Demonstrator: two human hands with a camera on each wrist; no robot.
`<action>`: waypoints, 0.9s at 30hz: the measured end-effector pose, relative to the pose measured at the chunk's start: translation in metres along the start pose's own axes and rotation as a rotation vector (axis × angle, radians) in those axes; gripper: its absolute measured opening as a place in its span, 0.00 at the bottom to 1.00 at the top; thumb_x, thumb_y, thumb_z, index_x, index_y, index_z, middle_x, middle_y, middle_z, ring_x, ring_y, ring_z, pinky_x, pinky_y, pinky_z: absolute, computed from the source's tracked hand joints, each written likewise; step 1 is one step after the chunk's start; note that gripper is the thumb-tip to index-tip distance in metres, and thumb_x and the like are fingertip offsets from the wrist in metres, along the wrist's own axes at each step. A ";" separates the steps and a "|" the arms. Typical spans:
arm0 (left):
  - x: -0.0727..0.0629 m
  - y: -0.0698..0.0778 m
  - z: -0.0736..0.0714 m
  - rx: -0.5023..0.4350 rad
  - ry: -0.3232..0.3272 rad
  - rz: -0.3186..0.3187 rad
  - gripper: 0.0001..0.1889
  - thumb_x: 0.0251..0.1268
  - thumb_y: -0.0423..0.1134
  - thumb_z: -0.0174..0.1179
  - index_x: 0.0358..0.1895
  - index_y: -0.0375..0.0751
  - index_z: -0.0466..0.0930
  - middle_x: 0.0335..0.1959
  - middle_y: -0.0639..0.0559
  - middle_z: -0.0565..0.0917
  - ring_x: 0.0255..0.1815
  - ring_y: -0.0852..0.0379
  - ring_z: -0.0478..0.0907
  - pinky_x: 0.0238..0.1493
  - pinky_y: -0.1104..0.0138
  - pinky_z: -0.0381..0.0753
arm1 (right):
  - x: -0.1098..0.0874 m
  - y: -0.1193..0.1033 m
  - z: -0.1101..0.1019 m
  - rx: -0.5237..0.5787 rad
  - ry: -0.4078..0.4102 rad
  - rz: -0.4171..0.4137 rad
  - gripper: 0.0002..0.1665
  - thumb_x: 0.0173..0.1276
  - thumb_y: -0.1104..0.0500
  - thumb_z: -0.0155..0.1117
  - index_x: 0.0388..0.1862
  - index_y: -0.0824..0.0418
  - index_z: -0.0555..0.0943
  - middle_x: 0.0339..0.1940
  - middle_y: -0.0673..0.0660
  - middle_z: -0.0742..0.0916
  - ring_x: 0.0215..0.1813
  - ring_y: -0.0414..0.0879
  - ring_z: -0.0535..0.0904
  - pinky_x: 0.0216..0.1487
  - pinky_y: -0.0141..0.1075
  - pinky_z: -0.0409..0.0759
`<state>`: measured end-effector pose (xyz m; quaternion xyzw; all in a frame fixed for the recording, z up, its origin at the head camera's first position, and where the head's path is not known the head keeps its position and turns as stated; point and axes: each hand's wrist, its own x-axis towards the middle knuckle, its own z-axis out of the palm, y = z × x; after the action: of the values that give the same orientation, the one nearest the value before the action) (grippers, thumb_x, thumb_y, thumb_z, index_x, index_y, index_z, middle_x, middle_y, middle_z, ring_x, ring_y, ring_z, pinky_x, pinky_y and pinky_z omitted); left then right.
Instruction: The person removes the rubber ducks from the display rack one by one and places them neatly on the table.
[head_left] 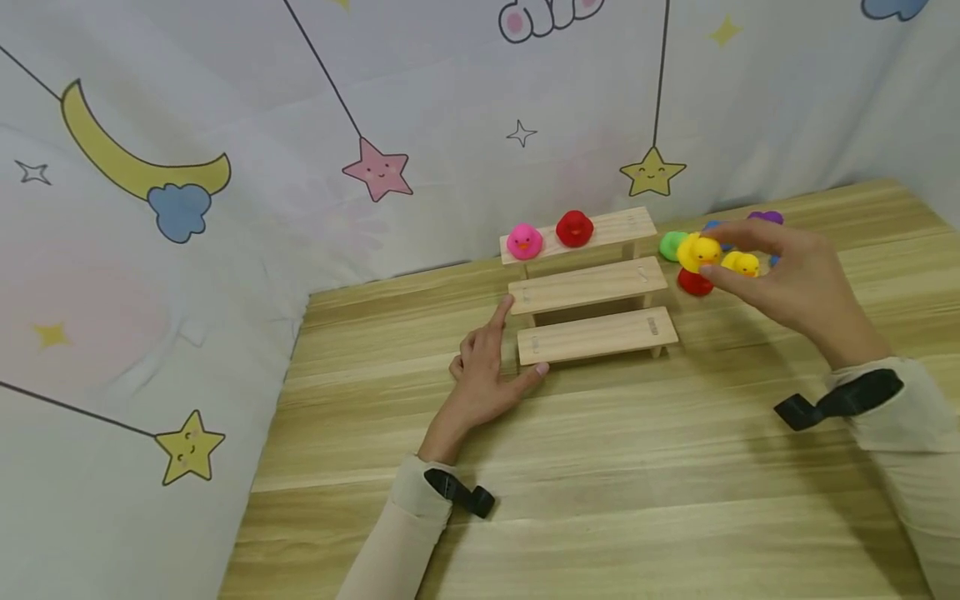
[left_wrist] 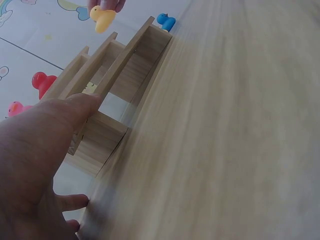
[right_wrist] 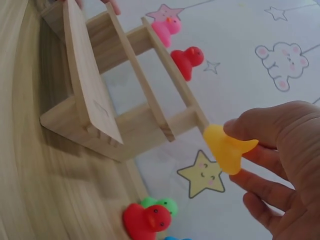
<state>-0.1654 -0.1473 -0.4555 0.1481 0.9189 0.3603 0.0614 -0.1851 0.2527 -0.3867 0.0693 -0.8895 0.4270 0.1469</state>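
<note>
Roomy tabletop (head_left: 637,500) foreground, left hand (head_left: 482,377) spread at edge of stepped rack (head_left: 588,285), right hand (head_left: 802,279) pinching yellow duck (head_left: 696,252).

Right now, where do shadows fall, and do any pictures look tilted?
Head view: a soft shadow lies on the pale striped wooden table beside the cream right sleeve; left wrist view: the three-tiered pale wooden stand appears steeply slanted; right wrist view: slanted too.

Soft, diffuse light is illuminating the tabletop (head_left: 360,433). A faint shadow is falling beside the right sleeve (head_left: 911,475). The left wrist view is rendering the tabletop's grain blurred.
</note>
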 end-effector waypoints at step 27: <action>0.001 -0.001 0.001 0.002 0.002 -0.008 0.55 0.73 0.61 0.66 0.85 0.85 0.28 0.88 0.52 0.58 0.86 0.33 0.44 0.68 0.32 0.44 | 0.014 0.026 -0.024 -0.141 -0.339 0.175 0.31 0.60 0.42 0.86 0.60 0.50 0.90 0.59 0.57 0.93 0.65 0.60 0.82 0.54 0.43 0.74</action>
<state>-0.1665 -0.1470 -0.4570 0.1440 0.9200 0.3592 0.0617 -0.2000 0.2879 -0.3866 0.0522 -0.9318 0.3571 -0.0383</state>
